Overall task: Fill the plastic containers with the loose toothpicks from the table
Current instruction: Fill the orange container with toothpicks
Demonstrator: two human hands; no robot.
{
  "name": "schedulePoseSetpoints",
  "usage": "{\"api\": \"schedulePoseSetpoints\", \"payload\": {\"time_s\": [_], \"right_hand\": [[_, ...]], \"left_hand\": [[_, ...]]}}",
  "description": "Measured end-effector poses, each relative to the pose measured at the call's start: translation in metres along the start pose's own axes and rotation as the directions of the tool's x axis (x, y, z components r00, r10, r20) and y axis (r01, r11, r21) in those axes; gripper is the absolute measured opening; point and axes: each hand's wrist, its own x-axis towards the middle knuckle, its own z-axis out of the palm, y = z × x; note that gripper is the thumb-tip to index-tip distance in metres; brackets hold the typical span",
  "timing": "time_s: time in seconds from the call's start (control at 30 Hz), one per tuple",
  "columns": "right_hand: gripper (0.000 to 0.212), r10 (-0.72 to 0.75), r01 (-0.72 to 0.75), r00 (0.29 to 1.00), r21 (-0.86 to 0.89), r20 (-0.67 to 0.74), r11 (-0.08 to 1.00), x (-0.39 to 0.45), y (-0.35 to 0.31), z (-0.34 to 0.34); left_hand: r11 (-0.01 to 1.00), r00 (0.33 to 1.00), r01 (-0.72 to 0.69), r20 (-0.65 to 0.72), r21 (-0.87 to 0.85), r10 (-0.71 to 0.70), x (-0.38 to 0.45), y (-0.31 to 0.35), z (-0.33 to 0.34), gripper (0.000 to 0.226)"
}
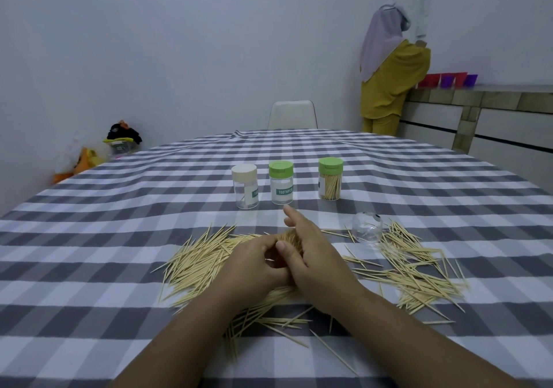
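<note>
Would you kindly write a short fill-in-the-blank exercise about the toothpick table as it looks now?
1. Both hands, left hand and right hand, hold a bundle of ____.
2. The full jar has a ____ lid.
3. The lidless jar lies on its ____.
4. The jar with the beige lid stands ____ of the three upright jars.

Answers: toothpicks; green; side; leftmost

3 upright lidded containers [280, 182], loose toothpicks [419, 271] scattered nearer
</note>
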Motion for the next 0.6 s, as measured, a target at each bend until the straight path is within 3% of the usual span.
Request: {"api": "schedulePoseSetpoints", "payload": {"time_s": [0.13,0.3,0.47,0.6], "right_hand": [[0.043,0.003,-0.004,1.0,-0.028,-0.011,1.0,0.004,0.005,0.0],[0.047,0.04,-0.039,0.997,0.029,-0.063,0.999,0.004,0.004,-0.004],[0.048,0.014,-0.012,0.999,-0.052,0.03,0.999,0.006,0.006,-0.002],[0.047,0.055,-0.054,0.998,0.049,-0.024,0.997,0.005,0.005,-0.004]], "left_hand": [[0.999,0.999,-0.031,-0.021,-0.024,0.031,0.0,-0.002,0.002,0.019],[0.999,0.999,-0.011,-0.033,-0.051,0.009,0.0,-0.005,0.003,0.035],[0.999,0.998,-0.022,-0.057,0.029,0.024,0.001,-0.005,0.003,0.024],[1.0,0.998,-0.008,-0.069,-0.009,0.007,0.003,-0.01,0.006,0.033]]}}
